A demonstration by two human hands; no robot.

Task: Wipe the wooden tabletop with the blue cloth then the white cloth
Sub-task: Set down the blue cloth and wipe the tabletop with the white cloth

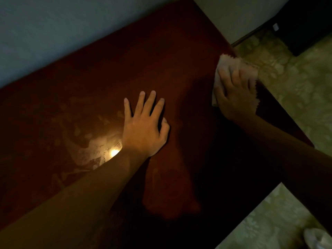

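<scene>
A dark reddish wooden tabletop (100,72) fills most of the view in dim light. My right hand (233,94) presses flat on a white cloth (227,62) at the table's right edge, fingers spread over it. The cloth's frayed rim sticks out past my fingers and hangs a little over the edge. My left hand (145,124) rests flat on the bare wood near the middle, fingers straight and spread. A lamp's reflection (114,152) shines on the wood beside my left wrist, showing smeared streaks. No blue cloth is in view.
A pale wall (45,33) runs along the table's far side. Patterned greenish flooring (296,83) lies to the right and below the table's edge. A dark piece of furniture (309,24) stands at the top right. A pale object (318,238) sits on the floor at the bottom right.
</scene>
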